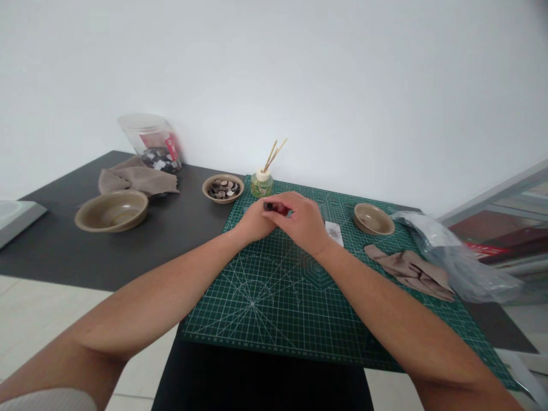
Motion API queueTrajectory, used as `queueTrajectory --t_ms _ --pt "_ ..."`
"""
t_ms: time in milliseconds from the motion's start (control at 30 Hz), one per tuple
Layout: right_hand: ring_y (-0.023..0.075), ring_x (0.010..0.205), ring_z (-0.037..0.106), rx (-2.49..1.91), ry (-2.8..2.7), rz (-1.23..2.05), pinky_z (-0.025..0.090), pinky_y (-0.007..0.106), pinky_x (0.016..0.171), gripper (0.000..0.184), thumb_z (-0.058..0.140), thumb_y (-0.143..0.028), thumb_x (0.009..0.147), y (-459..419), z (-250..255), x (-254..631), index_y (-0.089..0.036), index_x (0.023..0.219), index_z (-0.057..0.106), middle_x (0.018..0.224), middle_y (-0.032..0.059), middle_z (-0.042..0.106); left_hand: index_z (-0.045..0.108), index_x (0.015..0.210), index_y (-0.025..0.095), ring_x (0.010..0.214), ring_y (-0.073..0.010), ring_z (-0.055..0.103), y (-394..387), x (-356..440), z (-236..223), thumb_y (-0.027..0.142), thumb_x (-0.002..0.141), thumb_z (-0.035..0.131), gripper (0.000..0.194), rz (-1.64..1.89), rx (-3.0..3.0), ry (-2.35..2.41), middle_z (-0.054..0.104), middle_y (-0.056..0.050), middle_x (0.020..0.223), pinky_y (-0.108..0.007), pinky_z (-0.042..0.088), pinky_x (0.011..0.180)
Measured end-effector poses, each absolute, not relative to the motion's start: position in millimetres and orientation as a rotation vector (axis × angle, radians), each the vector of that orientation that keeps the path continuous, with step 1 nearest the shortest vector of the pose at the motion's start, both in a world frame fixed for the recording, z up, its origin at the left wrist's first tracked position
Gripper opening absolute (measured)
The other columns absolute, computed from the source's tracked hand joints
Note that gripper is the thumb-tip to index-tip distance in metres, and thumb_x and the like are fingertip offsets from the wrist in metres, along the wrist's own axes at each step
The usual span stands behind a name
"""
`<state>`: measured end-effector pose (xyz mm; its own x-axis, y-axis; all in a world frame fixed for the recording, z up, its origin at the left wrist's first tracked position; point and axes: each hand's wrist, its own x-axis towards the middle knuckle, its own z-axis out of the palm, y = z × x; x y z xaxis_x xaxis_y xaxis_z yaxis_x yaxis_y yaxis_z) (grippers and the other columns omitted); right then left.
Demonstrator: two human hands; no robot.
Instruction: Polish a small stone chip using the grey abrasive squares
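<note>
My right hand (302,220) is closed, its thumb and forefinger pinched at a small dark piece (268,206). The piece is too small to name for sure. My left hand (259,220) presses close against the right one, and seems curled; its fingertips are hidden behind the right hand. Both hands are above the green cutting mat (274,308). A white card with a dark pattern (334,233) lies just right of my right hand, partly covered by it. Beyond my left hand stands a small bowl of round dark and pale discs (223,189), which look like buttons.
A reed diffuser (262,184) stands behind my hands. Left are a brown bowl (112,212), a cloth (139,178) and a clear tub of dark pieces (154,145). Right are another bowl (374,219), a stained cloth (413,271) and a clear plastic bag (462,262).
</note>
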<state>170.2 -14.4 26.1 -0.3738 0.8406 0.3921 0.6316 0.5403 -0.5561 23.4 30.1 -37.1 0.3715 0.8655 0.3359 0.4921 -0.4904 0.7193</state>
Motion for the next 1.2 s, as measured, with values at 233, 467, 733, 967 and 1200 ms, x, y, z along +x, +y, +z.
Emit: queueTrajectory --t_ms 233,467,733,967,1200 --pt "0.0198 0.089 0.073 -1.302 -1.995 0.457 0.057 0.036 0.088 0.027 0.079 -0.025 0.086 -28.8 2.7 209.1 -0.030 0.112 0.079 0.102 0.0022 0.080 0.057 0.072 0.020 0.067 -0.0162 0.050 20.4 21.6 -23.1 0.022 0.082 0.057 0.010 0.945 2.011 1.235 0.055 0.003 0.066 -0.031 0.035 0.064" --pt "0.0207 0.082 0.074 -1.347 -1.823 0.567 0.059 0.037 0.082 0.018 0.076 -0.029 0.082 -27.6 -11.6 226.6 -0.029 0.100 0.076 0.096 0.0024 0.080 0.066 0.096 0.018 0.071 -0.0164 0.057 11.6 20.7 -17.0 0.033 0.084 0.063 0.020 0.925 1.886 0.869 0.066 0.000 0.077 -0.033 0.045 0.071" --pt "0.0193 0.086 0.077 -1.212 -1.783 0.661 0.061 0.037 0.084 0.023 0.072 -0.024 0.081 -26.0 -20.6 231.5 -0.027 0.104 0.075 0.102 0.0027 0.081 0.061 0.101 0.020 0.075 -0.0156 0.066 10.0 26.0 -24.7 0.031 0.079 0.077 0.029 0.905 1.783 0.803 0.069 0.002 0.079 -0.033 0.053 0.076" --pt "0.0210 0.092 0.080 -1.100 -1.718 0.745 0.064 0.039 0.088 0.036 0.077 -0.024 0.079 -23.6 -27.0 233.2 -0.027 0.112 0.064 0.107 0.0026 0.083 0.060 0.105 0.021 0.080 -0.0177 0.072 12.0 26.5 -29.1 0.030 0.079 0.079 0.033 0.911 1.759 0.770 0.073 0.001 0.081 -0.035 0.055 0.078" --pt "0.0192 0.092 0.080 -1.045 -1.754 0.737 0.066 0.040 0.090 0.048 0.071 -0.017 0.082 -22.9 -32.4 229.5 -0.028 0.126 0.057 0.113 0.0026 0.082 0.065 0.100 0.021 0.074 -0.0161 0.066 12.2 25.6 -30.5 0.032 0.078 0.081 0.029 0.978 1.825 0.822 0.069 0.001 0.080 -0.034 0.055 0.075"
